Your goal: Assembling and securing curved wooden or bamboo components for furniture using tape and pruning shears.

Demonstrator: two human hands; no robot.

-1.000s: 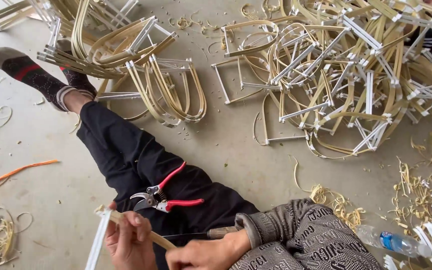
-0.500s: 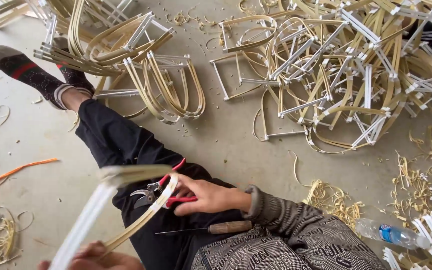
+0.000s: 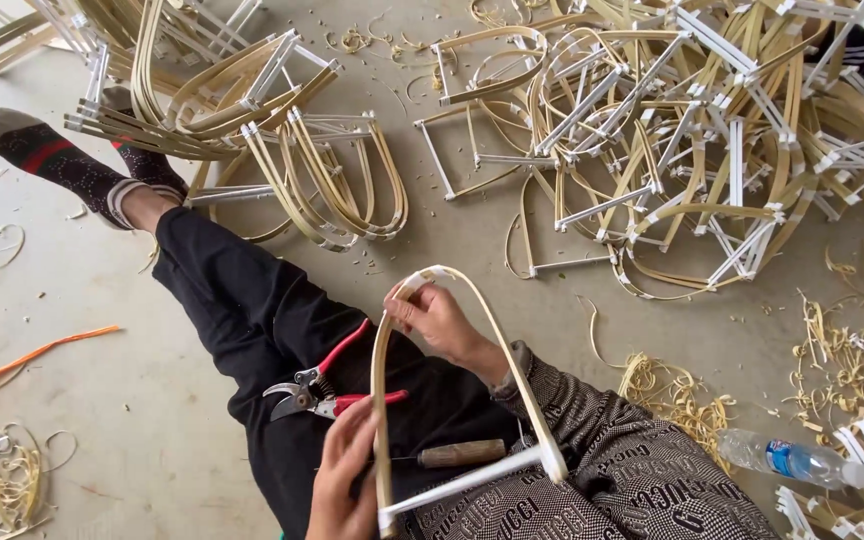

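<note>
I hold a U-shaped bamboo frame (image 3: 512,360) with a white crossbar over my lap. My left hand (image 3: 337,480) grips its left leg near the bottom. My right hand (image 3: 437,315) pinches the curved top of the arch. Red-handled pruning shears (image 3: 327,390) lie on my black trouser leg just left of the frame. A wooden-handled awl (image 3: 457,455) rests on my lap between the frame's legs.
A stack of finished bent frames (image 3: 282,150) lies by my socked feet (image 3: 62,165). A big tangled heap of frames (image 3: 692,140) fills the upper right. A plastic water bottle (image 3: 792,460) lies at right among bamboo shavings (image 3: 672,390). An orange strip (image 3: 27,358) lies at left.
The frame swung from slanting across the lower left to upright over my lap. My right hand left the shears and took the arch's top; my left hand shifted onto the left leg.
</note>
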